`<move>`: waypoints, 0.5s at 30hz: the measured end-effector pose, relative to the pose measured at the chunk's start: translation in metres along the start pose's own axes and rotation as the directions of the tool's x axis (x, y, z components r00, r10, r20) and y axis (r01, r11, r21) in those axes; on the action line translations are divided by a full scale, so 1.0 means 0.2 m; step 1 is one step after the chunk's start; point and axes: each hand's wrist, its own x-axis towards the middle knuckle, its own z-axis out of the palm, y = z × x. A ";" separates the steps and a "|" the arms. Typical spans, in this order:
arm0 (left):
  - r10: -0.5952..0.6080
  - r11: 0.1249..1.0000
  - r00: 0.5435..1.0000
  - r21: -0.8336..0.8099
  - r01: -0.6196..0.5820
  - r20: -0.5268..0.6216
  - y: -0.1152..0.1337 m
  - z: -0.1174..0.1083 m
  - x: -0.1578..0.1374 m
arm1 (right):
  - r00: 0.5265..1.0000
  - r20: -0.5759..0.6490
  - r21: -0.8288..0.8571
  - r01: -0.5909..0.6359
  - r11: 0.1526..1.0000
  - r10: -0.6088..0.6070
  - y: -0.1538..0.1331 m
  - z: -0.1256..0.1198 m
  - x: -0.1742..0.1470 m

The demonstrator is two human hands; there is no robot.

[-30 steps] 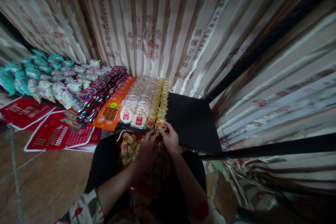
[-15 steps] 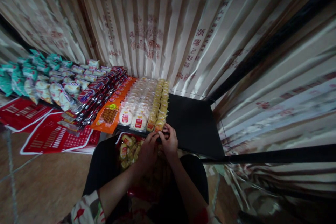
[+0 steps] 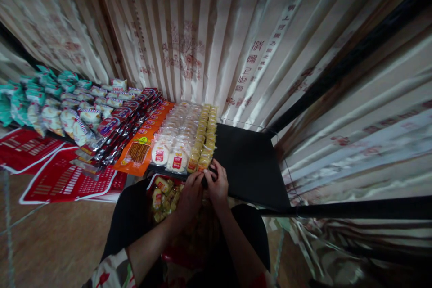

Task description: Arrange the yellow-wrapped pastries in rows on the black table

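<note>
Two long rows of small yellow wrapped snacks [image 3: 201, 137] stand packed on the black shelf [image 3: 248, 162]. At the front end of these rows, my right hand [image 3: 216, 184] is closed, thumb at the face of the front packet and fingers along its right side. My left hand [image 3: 192, 193] sits just below that end, its fingers bent together near my right thumb. Whatever its fingertips hold is hidden. Under my forearms, a red-edged bag [image 3: 175, 258] on my lap holds loose yellow packets [image 3: 164, 193].
Left of the yellow rows are white round crackers in clear wrap [image 3: 177, 159], an orange snack bag [image 3: 137, 150], dark red packets [image 3: 126, 117], and white [image 3: 72, 121] and teal packets [image 3: 35, 92]. Red printed sheets [image 3: 74, 175] hang below. A pleated curtain [image 3: 202, 31] and black poles [image 3: 337, 60] surround the shelf.
The view has shifted slightly, so the shelf sits a little lower. Both hands stay at the front of the yellow rows, with hardly any visible movement.
</note>
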 end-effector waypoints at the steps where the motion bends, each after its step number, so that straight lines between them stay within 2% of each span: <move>1: 0.004 1.000 1.000 0.003 -0.004 0.001 0.00 0.00 0.00 | 1.000 0.004 0.006 0.003 1.000 -0.003 0.00 0.00 0.00; 5: 0.008 1.000 1.000 0.012 -0.007 -0.006 -0.02 0.02 0.00 | 0.997 0.071 0.009 0.007 1.000 -0.008 -0.01 -0.01 0.02; 8: 0.002 1.000 1.000 0.024 -0.001 -0.003 -0.03 0.04 0.00 | 0.999 0.043 -0.036 0.012 0.999 -0.011 -0.01 -0.02 0.03; 10: -0.006 0.999 1.000 0.035 0.006 0.002 -0.03 0.05 0.00 | 0.999 0.037 -0.066 -0.027 0.997 0.030 -0.01 -0.01 0.05; 13: -0.026 0.999 1.000 0.023 0.026 0.014 -0.03 0.06 0.00 | 0.983 0.138 -0.079 -0.109 0.991 0.119 0.00 0.00 0.08; 15: -0.031 1.000 0.999 0.005 0.031 0.015 -0.02 0.07 0.00 | 0.970 0.204 -0.077 -0.118 0.990 0.131 0.01 0.02 0.10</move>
